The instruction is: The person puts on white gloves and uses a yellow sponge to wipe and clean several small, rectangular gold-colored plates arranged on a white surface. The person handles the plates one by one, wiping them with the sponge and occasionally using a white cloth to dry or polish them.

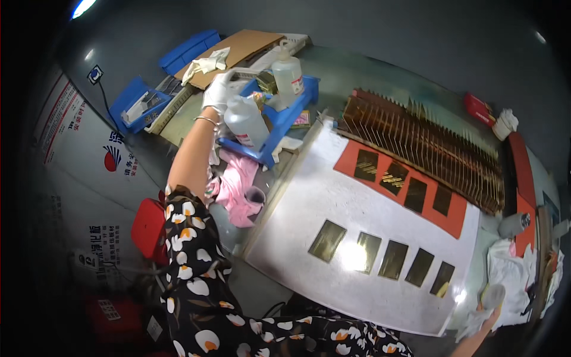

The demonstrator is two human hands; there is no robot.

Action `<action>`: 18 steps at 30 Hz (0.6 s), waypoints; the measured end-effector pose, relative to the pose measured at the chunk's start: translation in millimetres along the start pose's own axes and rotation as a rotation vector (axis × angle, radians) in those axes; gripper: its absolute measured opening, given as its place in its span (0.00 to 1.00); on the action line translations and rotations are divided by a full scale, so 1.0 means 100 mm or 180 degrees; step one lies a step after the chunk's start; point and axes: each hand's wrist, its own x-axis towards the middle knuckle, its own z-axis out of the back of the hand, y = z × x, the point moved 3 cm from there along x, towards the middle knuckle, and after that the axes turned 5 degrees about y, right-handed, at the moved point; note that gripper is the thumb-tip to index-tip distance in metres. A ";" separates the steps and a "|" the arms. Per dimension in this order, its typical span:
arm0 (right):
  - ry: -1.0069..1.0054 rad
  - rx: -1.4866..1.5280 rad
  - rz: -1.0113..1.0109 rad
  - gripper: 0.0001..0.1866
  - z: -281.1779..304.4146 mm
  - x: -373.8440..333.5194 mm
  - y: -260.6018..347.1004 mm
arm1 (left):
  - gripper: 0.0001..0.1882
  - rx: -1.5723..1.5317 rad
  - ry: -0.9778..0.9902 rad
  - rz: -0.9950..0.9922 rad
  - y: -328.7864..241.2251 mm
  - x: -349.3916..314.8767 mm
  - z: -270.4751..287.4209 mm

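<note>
My left hand (pixel 219 93), in a white glove, is at the top of a white plastic squeeze bottle (pixel 245 124). Its fingers look closed around the neck, where a pale curved spout sticks out. This bottle stands in a blue tray (pixel 275 138) beside a second squeeze bottle (pixel 289 72). Far off at the lower right, my right hand (pixel 489 315) is closed around a small translucent cup-like thing (pixel 493 295), close to a white cloth (pixel 507 269). Several dark rectangular plates (pixel 392 259) lie in a row on a white board (pixel 297 276) between my hands.
More dark plates (pixel 416 195) rest on an orange-red mat (pixel 348 162). Behind it stands a long slotted rack (pixel 416 143) of upright plates. A pink cloth (pixel 237 187) lies left of the board. At the back left are blue bins (pixel 140 104), cardboard (pixel 244 50) and white gloves (pixel 208 64).
</note>
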 end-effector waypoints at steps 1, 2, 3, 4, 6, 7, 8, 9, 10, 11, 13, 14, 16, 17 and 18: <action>-0.0180 -0.0107 0.0018 0.15 0.05 -0.04 -0.04 | 0.34 0.0532 0.0465 -0.0145 -0.24 0.06 -0.08; -0.0224 -0.0159 -0.0002 0.15 0.05 0.00 -0.06 | 0.35 0.0851 0.0533 -0.0174 -0.12 0.09 -0.12; -0.0302 -0.0219 -0.0009 0.15 0.05 -0.02 -0.13 | 0.37 0.1168 0.0612 -0.0217 0.00 0.14 -0.15; -0.0441 -0.0280 0.0010 0.15 0.07 -0.05 -0.14 | 0.38 0.1269 0.0727 -0.0395 -0.05 0.24 -0.27; -0.0715 -0.0434 0.0019 0.15 0.15 -0.14 -0.13 | 0.39 0.1449 0.1014 -0.0761 -0.30 0.33 -0.43; -0.0822 -0.0481 0.0018 0.15 0.18 -0.15 -0.12 | 0.32 0.1690 0.1178 -0.0758 -0.40 0.37 -0.49; -0.0945 -0.0525 0.0033 0.16 0.25 -0.20 -0.08 | 0.27 0.1663 0.1184 -0.0856 -0.39 0.40 -0.55; -0.1039 -0.0559 0.0050 0.16 0.29 -0.26 -0.07 | 0.22 0.1629 0.1180 -0.0968 -0.36 0.41 -0.61; -0.1080 -0.0561 0.0048 0.16 0.31 -0.31 -0.07 | 0.13 0.1812 0.1011 -0.1370 -0.16 0.48 -0.69; -0.1160 -0.0549 0.0054 0.16 0.36 -0.38 -0.06 | 0.10 0.1793 0.0831 -0.1107 -0.05 0.56 -0.82; -0.1357 -0.0477 0.0112 0.16 0.50 -0.70 -0.02 | 0.09 0.1699 0.0736 -0.1473 -0.71 0.60 -0.95; -0.1132 -0.0341 0.0109 0.16 0.43 -0.68 -0.06 | 0.09 0.1663 0.0645 -0.1444 -0.60 0.56 -0.78; -0.0299 -0.0106 0.0186 0.14 0.48 -0.57 -0.14 | 0.09 0.1601 0.0410 -0.1510 -0.45 0.47 -0.49; -0.0266 0.0089 -0.0089 0.13 0.14 -0.53 -0.10 | 0.09 0.1644 0.0322 -0.1504 -0.32 0.43 -0.30; -0.0776 0.0458 0.0025 0.12 -0.17 -0.52 -0.11 | 0.10 0.1663 0.0191 -0.1493 -0.21 0.41 -0.11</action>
